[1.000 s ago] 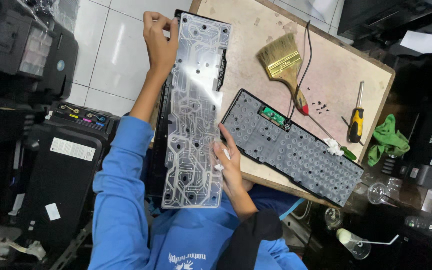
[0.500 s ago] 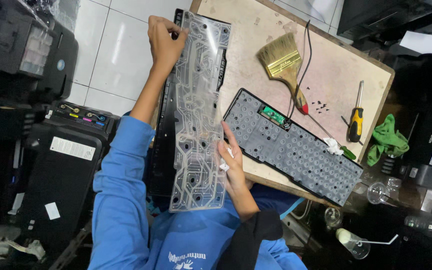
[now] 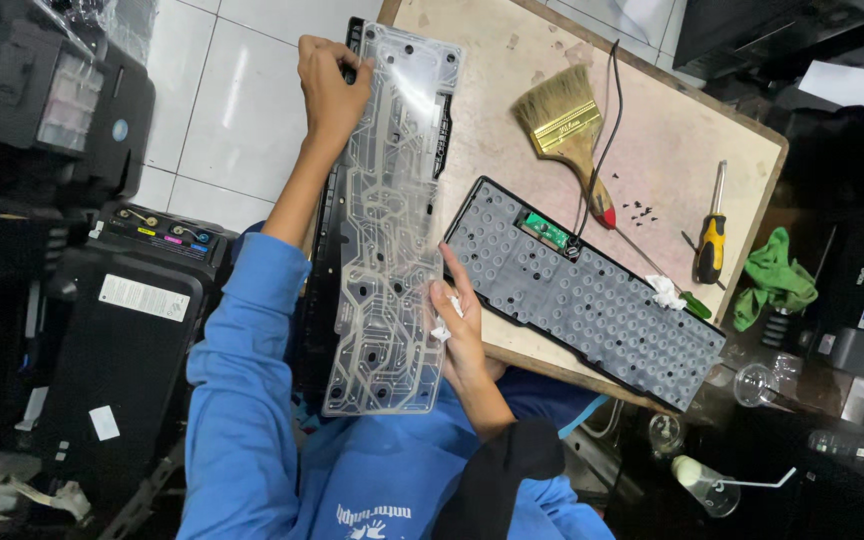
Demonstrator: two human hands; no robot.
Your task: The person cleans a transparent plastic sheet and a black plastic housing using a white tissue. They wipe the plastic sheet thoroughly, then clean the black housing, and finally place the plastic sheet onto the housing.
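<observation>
Since the earlier frame the clear membrane sheet (image 3: 387, 220) has tilted slightly. The left hand (image 3: 330, 85) grasps its far end; the right hand (image 3: 457, 325), pinching a white wipe (image 3: 443, 330), steadies its near edge, keeping it taut above the black keyboard shell (image 3: 324, 250). Right of that hand lies the keyboard base (image 3: 592, 290), at the table (image 3: 512, 350) edge.
</observation>
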